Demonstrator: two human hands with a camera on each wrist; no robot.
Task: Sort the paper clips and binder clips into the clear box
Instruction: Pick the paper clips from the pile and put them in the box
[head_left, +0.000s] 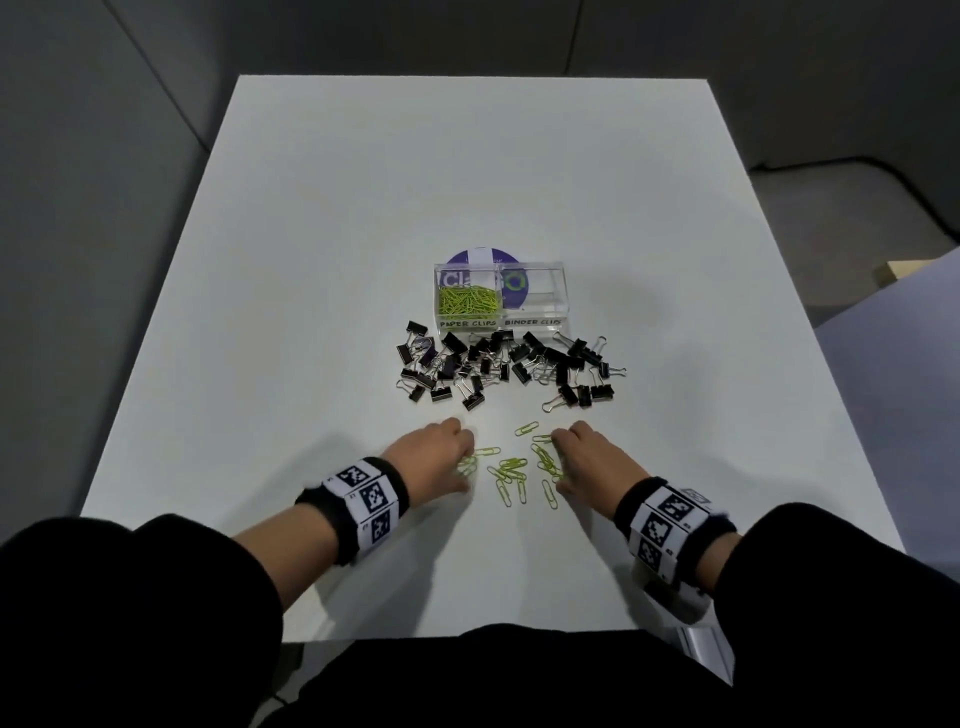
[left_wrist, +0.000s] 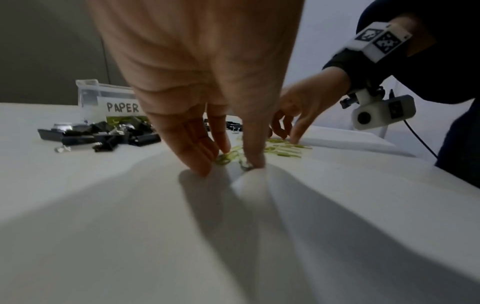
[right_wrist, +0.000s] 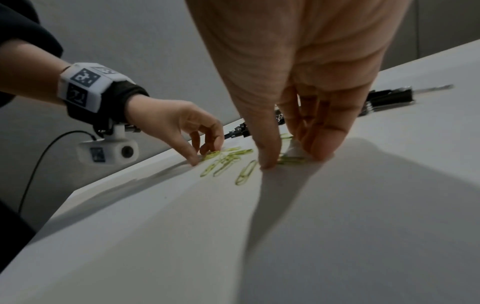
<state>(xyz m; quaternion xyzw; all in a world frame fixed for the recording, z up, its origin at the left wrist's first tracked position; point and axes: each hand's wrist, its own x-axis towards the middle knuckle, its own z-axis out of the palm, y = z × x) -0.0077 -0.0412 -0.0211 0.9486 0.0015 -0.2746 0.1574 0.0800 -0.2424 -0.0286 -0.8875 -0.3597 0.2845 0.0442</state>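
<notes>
Loose green paper clips (head_left: 511, 470) lie near the table's front edge, between my two hands. My left hand (head_left: 465, 465) has its thumb and fingertips (left_wrist: 203, 170) down on the table around a few clips (left_wrist: 226, 158) at the left of the scatter. My right hand (head_left: 558, 465) stands the same way on the right, with clips (right_wrist: 291, 160) between thumb and fingers (right_wrist: 322, 152). Neither hand has lifted a clip. Black binder clips (head_left: 511, 366) are heaped in front of the clear box (head_left: 563, 293). Its PAPER CLIPS half holds green clips (head_left: 467, 301); the BINDER CLIPS half holds none.
The white table (head_left: 363, 208) is bare around the box and the heap. A purple round disc (head_left: 480, 255) lies under the box's back. A pale surface (head_left: 893, 395) adjoins the table on the right.
</notes>
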